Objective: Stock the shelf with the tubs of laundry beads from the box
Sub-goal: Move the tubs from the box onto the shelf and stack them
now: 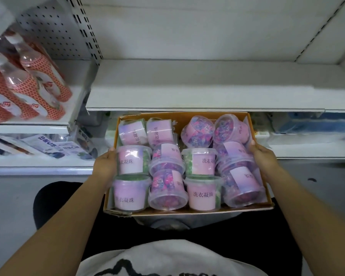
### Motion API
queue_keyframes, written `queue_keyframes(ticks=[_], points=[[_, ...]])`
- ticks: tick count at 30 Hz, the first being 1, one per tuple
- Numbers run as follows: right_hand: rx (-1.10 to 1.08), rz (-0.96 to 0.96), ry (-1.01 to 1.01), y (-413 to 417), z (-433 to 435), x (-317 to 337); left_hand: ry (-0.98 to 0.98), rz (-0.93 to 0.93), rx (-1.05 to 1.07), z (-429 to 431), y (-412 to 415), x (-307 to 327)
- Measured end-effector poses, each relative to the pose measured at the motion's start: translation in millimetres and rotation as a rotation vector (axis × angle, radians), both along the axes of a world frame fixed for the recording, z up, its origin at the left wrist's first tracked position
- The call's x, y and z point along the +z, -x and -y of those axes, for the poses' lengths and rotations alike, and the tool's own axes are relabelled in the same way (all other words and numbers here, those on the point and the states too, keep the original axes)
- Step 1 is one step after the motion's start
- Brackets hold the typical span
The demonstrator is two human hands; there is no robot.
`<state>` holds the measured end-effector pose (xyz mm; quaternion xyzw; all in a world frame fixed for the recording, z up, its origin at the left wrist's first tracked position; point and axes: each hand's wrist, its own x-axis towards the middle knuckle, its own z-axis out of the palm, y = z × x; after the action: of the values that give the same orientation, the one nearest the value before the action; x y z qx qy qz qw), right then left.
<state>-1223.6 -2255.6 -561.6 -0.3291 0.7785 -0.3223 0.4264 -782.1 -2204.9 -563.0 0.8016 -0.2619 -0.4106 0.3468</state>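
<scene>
**Gripping the Load, Ready to Stock**

The left hand (106, 166) and right hand (264, 158) clasp the cardboard box (187, 213) by its side walls, thumbs hooked over the rim. Inside lie the tubs of laundry beads (202, 196), clear plastic, lidded, packed close. They look light, stiff and somewhat slick; each seems best taken round its body below the lid. Beyond stands the white shelf (207, 86).

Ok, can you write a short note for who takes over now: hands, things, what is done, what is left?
Left hand grips the box's left side; right hand grips its right side.
The box, in front of the shelf, is full of tubs.
Done: nothing, no tub is on the shelf.
Left: put every tub on the shelf.
</scene>
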Motion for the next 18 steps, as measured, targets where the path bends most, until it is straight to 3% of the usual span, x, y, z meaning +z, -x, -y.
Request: queue_keyframes(ticks=[5,11,18], points=[[-0.030,-0.122,-0.039,-2.4,-10.0,8.5,-0.034,-0.006,-0.065,-11.9,-10.7,-5.0],[-0.087,-0.327,0.268,-53.5,-45.8,36.3,0.150,0.150,-0.085,-38.1,9.4,2.7],[0.294,-0.208,0.407,-137.7,-88.5,60.1,0.276,0.242,-0.151,-76.4,22.6,17.3]])
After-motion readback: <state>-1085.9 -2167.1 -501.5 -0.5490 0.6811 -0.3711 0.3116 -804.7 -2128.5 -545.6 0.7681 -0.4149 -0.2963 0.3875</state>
